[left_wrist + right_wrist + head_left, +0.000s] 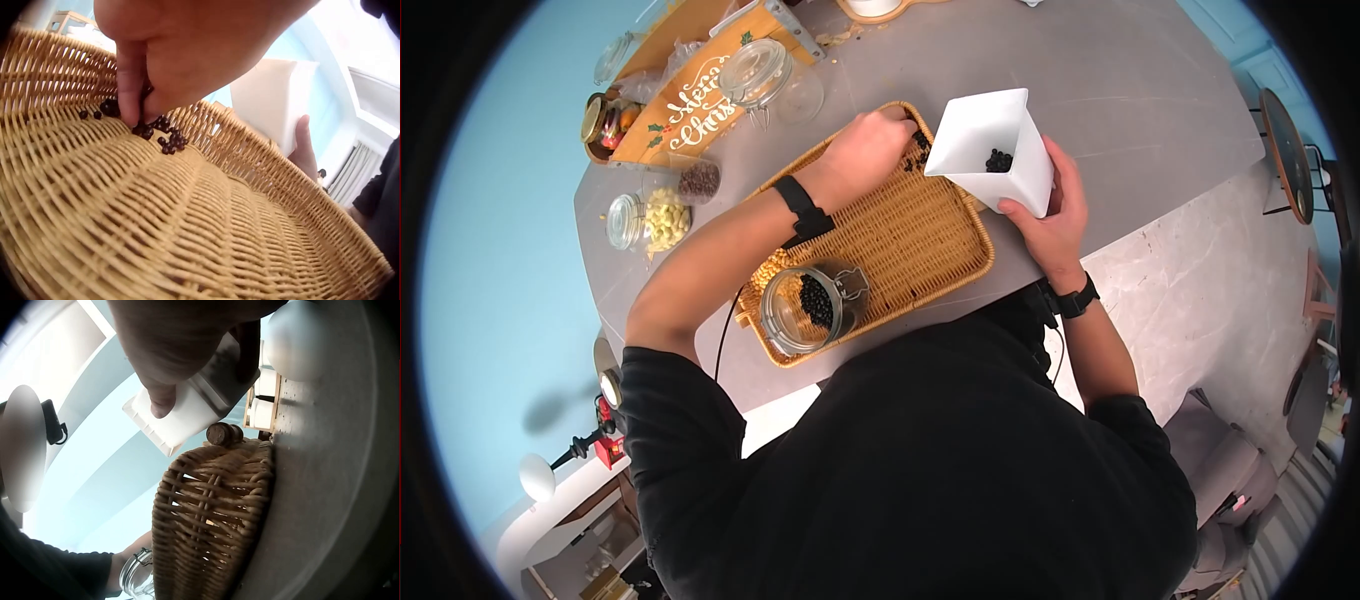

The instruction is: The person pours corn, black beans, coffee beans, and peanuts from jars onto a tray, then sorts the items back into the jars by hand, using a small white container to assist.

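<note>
My left hand [866, 152] reaches into the far end of a shallow wicker basket [915, 235]. In the left wrist view, its thumb and fingers pinch at small round black beans [170, 145] on the woven floor. Several more lie loose around the fingertips. My right hand [1055, 222] grips a white square bowl [1028, 165] by its side and base, tilted beside the basket's right rim. A small cluster of black beans [998, 161] sits inside the bowl. At the basket's near end, a clip-top glass jar [775, 315] lies on its side with black beans in it.
Yellow kernels [768, 268] lie in the basket by the jar. To the left are a jar of pale pieces [666, 222], a container of reddish-brown bits [699, 181] and a glass jar [795, 95]. A wooden box with white lettering [700, 95] stands behind on the grey table [1100, 80].
</note>
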The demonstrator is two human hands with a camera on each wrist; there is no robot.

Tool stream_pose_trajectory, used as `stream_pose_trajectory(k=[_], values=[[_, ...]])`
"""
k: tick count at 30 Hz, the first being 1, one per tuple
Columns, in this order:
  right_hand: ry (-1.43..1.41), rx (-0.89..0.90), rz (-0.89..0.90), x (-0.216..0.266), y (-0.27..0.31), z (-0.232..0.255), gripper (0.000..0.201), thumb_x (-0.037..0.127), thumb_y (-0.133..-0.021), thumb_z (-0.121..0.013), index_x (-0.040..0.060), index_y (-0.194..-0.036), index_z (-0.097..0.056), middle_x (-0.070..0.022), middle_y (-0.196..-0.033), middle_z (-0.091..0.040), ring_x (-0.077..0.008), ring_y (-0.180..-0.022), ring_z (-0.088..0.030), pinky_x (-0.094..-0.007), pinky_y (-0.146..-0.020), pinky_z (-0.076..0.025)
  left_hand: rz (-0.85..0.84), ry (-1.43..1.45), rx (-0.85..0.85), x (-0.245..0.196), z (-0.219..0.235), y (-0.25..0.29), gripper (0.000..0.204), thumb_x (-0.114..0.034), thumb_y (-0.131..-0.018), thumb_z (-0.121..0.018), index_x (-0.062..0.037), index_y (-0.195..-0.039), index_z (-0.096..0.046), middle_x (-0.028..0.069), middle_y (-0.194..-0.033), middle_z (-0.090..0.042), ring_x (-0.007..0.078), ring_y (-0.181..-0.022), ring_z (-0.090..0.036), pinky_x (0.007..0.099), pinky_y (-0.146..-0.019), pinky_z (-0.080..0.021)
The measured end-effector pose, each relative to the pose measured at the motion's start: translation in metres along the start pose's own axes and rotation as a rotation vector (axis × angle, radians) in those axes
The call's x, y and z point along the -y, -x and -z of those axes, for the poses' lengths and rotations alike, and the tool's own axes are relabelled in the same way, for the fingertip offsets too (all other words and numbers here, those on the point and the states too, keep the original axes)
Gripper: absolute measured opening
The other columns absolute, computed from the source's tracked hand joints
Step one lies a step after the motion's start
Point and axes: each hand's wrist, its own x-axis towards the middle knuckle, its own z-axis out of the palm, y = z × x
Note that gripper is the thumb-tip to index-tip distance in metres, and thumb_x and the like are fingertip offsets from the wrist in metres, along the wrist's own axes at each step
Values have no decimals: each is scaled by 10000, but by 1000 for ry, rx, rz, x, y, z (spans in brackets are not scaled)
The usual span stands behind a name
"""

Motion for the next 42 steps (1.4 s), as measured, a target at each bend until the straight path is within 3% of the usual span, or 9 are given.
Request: stream_pose_trajectory(k=[5,10,17,20,23,32,35,38,42], values=[[-16,0,-1,-1,0,-1,981,272,-812,-1061,21,-1624,-573,-150,-1543,-616,-287,-1385,-662,-416,-1054,-636,44,-2,-17,-19,46,-8,177,-76,-1000,-783,-4,-1156,-825,202,-1067,-794,436,-978,-773,504,-852,-644],[-38,6,-18,-2,1,-1,992,271,-808,-1061,23,-1631,-566,-145,-1538,-613,-284,-1387,-650,-423,-1088,-606,-174,37,-141,-69,107,-27,209,-82,-964,-817,-3,-1158,-820,180,-1063,-808,423,-961,-772,492,-851,-639],[-34,8,-18,1,-1,0,993,271,-808,-1059,28,-1634,-565,-142,-1538,-615,-287,-1387,-648,-425,-1095,-596,-355,250,-79,-81,85,-51,179,-32,-963,-820,23,-1133,-812,167,-1052,-816,376,-903,-793,437,-799,-641],[-30,-11,-18,2,0,-1,992,263,-806,-1060,31,-1634,-565,-144,-1551,-613,-292,-1400,-648,-427,-1088,-603,-208,303,-104,-67,107,-40,160,-37,-986,-825,38,-1126,-813,172,-1017,-814,301,-873,-817,386,-778,-648],[-38,-1,-11,-2,2,-1,998,262,-802,-1064,32,-1636,-566,-152,-1558,-610,-295,-1406,-650,-429,-1086,-612,137,395,-55,-49,108,-11,147,-51,-992,-841,34,-1111,-828,173,-984,-814,238,-848,-821,346,-772,-650],[-53,9,1,1,1,-1,988,260,-813,-1061,17,-1633,-566,-155,-1539,-618,-289,-1382,-663,-420,-1067,-624,149,-269,263,-4,39,43,349,2,-996,-682,91,-1332,-711,266,-1119,-780,470,-979,-785,520,-846,-653],[-46,5,2,1,1,-1,976,264,-822,-1055,21,-1633,-568,-152,-1530,-623,-290,-1377,-665,-417,-1059,-627,127,-301,265,-18,30,34,369,29,-975,-657,128,-1330,-673,280,-1126,-750,468,-981,-778,524,-894,-640],[-19,8,2,0,1,0,973,277,-826,-1052,26,-1632,-569,-152,-1532,-621,-290,-1381,-662,-418,-1059,-628,-67,-76,67,-8,17,26,356,41,-980,-676,108,-1330,-684,276,-1176,-750,451,-1036,-775,512,-929,-636],[-6,10,12,-1,0,1,972,293,-829,-1050,30,-1632,-570,-150,-1528,-624,-286,-1378,-662,-417,-1051,-625,-10,66,76,-9,25,15,415,-11,-935,-788,91,-1329,-702,246,-1163,-742,432,-1098,-768,495,-952,-645]])
